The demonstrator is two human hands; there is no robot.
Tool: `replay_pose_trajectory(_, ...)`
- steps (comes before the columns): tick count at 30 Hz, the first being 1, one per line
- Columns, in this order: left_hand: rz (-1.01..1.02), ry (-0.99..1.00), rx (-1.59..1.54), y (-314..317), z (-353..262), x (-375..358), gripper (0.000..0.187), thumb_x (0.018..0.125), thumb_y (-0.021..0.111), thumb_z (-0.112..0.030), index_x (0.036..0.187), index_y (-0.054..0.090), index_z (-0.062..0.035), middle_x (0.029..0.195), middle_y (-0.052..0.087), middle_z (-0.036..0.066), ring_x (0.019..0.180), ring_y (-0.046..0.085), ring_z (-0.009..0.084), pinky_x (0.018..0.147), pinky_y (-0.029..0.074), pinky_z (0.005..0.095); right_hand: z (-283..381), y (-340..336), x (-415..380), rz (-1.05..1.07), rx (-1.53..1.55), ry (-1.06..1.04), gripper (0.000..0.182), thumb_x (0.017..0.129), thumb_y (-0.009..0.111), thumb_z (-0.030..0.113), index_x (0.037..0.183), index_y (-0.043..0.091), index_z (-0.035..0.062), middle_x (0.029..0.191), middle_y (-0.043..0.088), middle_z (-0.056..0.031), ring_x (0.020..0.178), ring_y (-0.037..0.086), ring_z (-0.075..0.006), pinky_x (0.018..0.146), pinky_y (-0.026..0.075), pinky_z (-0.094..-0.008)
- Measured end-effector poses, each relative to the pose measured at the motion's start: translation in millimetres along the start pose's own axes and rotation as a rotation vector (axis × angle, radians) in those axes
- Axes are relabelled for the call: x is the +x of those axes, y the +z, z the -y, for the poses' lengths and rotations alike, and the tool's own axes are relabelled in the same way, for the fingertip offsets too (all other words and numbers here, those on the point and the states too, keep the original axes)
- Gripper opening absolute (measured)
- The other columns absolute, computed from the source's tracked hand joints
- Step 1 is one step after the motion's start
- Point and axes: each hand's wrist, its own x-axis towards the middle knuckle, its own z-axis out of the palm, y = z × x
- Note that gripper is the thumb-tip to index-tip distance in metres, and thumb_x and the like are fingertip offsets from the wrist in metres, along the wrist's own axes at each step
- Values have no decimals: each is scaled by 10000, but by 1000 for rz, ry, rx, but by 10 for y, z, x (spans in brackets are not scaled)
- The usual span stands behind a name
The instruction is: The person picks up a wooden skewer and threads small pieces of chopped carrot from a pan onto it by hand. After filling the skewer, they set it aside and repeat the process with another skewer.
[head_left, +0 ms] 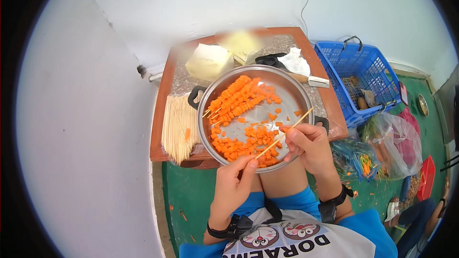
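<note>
While pinching a stick (302, 117) near one end with the left hand (233, 184) and mid-length with the right hand (313, 150), above carrot pieces (232, 148) in the pan (292, 93), seems mid-threading; next needs steady aim.

Centre: steel pan (306, 96) with loose carrot pieces (234, 149) and threaded carrot skewers (237, 96) | lower centre: left hand (311, 147) and right hand (235, 185) hold a slanted stick (300, 119) over pan | left of pan: bundled sticks (178, 126) | upper right: blue basket (351, 67) on green floor (191, 196)
</note>
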Motion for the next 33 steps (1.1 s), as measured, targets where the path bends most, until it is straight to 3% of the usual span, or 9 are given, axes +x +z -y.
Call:
replay_pose_trajectory(4, 38, -112, -125, 12, 11, -49, 162, 805, 506, -131, 856, 592, -3, 489, 436, 53, 430, 392, 54, 391, 291, 210, -37, 38, -34, 31, 22, 20, 216, 778, 547, 113, 903, 570, -62, 624, 515, -39, 510, 511, -80, 439, 489, -199)
replay_pose_trajectory(6, 1, 39, -132, 83, 38, -49, 169, 813, 487, -110, 818, 571, 37, 477, 437, -16, 424, 367, 20, 375, 268, 176, -98, 61, -89, 181, -152, 171, 195, 770, 562, 107, 876, 584, -54, 672, 537, -60, 534, 541, -102, 435, 483, -195)
replay_pose_trajectory(10, -73, 102, -120, 134, -10, -28, 160, 806, 504, -136, 832, 586, -1, 457, 422, 49, 387, 371, 60, 367, 285, 228, -146, 190, -108, 190, -103, 136, 177, 752, 578, 77, 870, 586, -56, 784, 555, -82, 549, 558, -120, 425, 469, -189)
replay_pose_trajectory(12, -31, 67, -50, 120, -20, -25, 165, 814, 490, -116, 801, 575, 25, 452, 439, -8, 403, 377, 28, 367, 275, 183, -138, 188, -110, 198, -114, 137, 182, 756, 574, 80, 876, 583, -56, 773, 557, -79, 551, 557, -118, 425, 469, -191)
replay_pose_trajectory(16, 59, 8, -155, 86, 29, -55, 180, 820, 486, -131, 799, 575, 25, 444, 439, -8, 394, 389, 36, 367, 289, 178, -120, 177, -129, 171, -78, 117, 191, 765, 563, 83, 894, 577, -56, 751, 562, -71, 533, 550, -112, 415, 461, -192)
replay_pose_trajectory(18, 90, -102, -400, 69, -38, -69, 204, 829, 477, -149, 795, 574, 27, 439, 442, -5, 385, 402, 41, 365, 302, 174, -144, 155, -124, 181, -68, 115, 188, 766, 562, 85, 894, 580, -51, 741, 569, -71, 513, 546, -111, 408, 455, -191)
replay_pose_trajectory(27, 56, 41, -228, 40, -31, -50, 196, 831, 465, -126, 742, 546, 28, 441, 448, 11, 396, 418, 45, 363, 303, 194, -207, 187, -137, 243, -65, 164, 201, 753, 585, 115, 874, 586, -45, 703, 594, -74, 431, 513, -98, 390, 423, -186)
replay_pose_trajectory(33, -31, -6, -409, 95, 68, -79, 220, 825, 436, -107, 684, 523, 38, 455, 434, 23, 382, 390, 64, 364, 288, 190, -141, 242, -136, 281, -119, 133, 197, 754, 582, 110, 896, 585, -26, 716, 579, -46, 471, 507, -79, 387, 401, -173)
